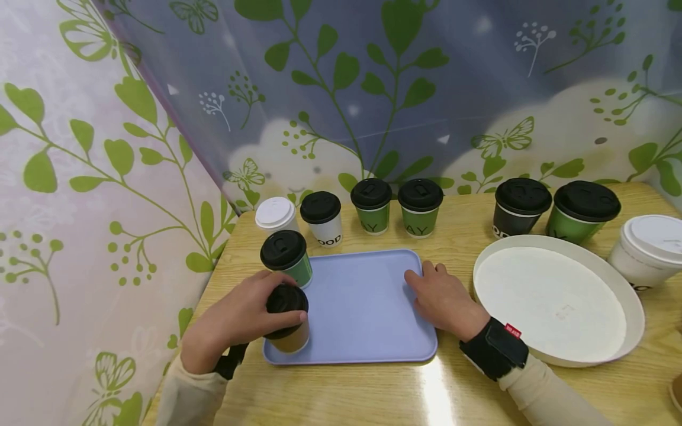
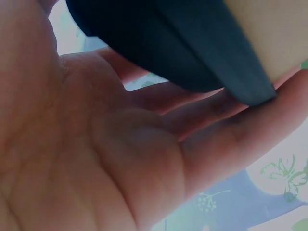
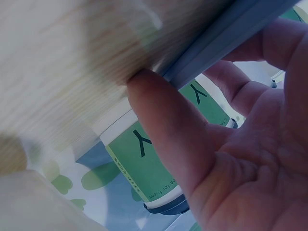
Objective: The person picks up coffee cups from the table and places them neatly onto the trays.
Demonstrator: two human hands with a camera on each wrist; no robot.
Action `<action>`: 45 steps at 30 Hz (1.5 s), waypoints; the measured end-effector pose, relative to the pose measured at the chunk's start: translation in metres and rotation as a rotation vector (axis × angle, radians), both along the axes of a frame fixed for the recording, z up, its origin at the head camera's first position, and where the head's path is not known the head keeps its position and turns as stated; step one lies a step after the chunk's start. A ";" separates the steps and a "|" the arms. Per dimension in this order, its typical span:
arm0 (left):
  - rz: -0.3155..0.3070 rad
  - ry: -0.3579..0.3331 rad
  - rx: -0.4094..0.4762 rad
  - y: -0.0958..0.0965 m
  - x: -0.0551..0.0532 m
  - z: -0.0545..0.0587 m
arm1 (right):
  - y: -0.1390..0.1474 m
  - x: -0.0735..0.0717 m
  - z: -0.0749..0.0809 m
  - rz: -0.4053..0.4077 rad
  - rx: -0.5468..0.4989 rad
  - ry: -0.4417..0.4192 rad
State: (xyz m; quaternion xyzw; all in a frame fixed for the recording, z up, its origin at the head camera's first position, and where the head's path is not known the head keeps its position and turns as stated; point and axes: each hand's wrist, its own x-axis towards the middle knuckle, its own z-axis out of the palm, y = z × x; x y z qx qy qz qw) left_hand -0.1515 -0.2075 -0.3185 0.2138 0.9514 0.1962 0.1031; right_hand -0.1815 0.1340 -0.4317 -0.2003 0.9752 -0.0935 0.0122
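My left hand (image 1: 242, 316) grips a brown paper cup with a black lid (image 1: 290, 340) at the front left corner of a lavender tray (image 1: 367, 307). Its fingers curl round the lid, and the left wrist view shows the dark lid (image 2: 192, 48) close to the palm. A green cup with a black lid (image 1: 301, 272) stands just behind, at the tray's left side. At the tray's right edge, my right hand (image 1: 442, 299) holds the rim (image 3: 211, 53) between thumb and fingers; the fingertips are partly hidden.
Behind the tray stand a white-lidded cup (image 1: 277, 214), a white cup with black lid (image 1: 325, 228) and two green cups (image 1: 373, 219). A round white tray (image 1: 554, 296) lies at right. Around it are a black cup (image 1: 514, 219), a green cup (image 1: 572, 222) and a white cup (image 1: 642, 254).
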 end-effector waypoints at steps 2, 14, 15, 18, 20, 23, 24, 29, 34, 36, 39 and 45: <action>0.004 0.013 0.003 -0.001 -0.001 -0.001 | 0.000 0.000 0.000 0.000 -0.002 0.001; 0.003 0.031 -0.008 -0.002 -0.004 -0.004 | 0.000 0.000 -0.001 -0.001 -0.002 -0.001; -0.004 0.026 -0.006 -0.002 -0.005 -0.004 | 0.000 0.000 -0.001 0.000 -0.002 -0.001; -0.026 0.011 0.002 -0.002 -0.005 -0.006 | 0.000 0.000 -0.001 0.001 -0.003 0.000; -0.034 0.004 0.008 -0.002 -0.005 -0.006 | 0.000 0.000 -0.001 0.002 -0.002 0.000; -0.047 -0.005 0.017 -0.001 -0.005 -0.007 | 0.000 0.000 -0.001 0.003 -0.003 0.000; -0.049 -0.007 0.017 0.000 -0.005 -0.007 | 0.001 0.000 -0.001 0.004 -0.003 0.001; -0.065 -0.010 0.014 0.005 -0.004 -0.006 | 0.001 0.000 -0.001 0.007 -0.007 0.004; -0.068 -0.015 0.020 0.005 -0.005 -0.007 | 0.000 0.001 -0.001 0.008 -0.006 0.005; -0.065 -0.014 0.024 0.004 -0.005 -0.007 | 0.000 0.001 -0.001 0.007 -0.005 0.003; -0.049 -0.009 0.020 0.002 -0.006 -0.008 | 0.000 0.000 -0.001 0.007 0.000 0.001; -0.005 0.005 -0.003 -0.002 -0.009 -0.008 | 0.000 0.000 -0.001 0.005 0.008 0.008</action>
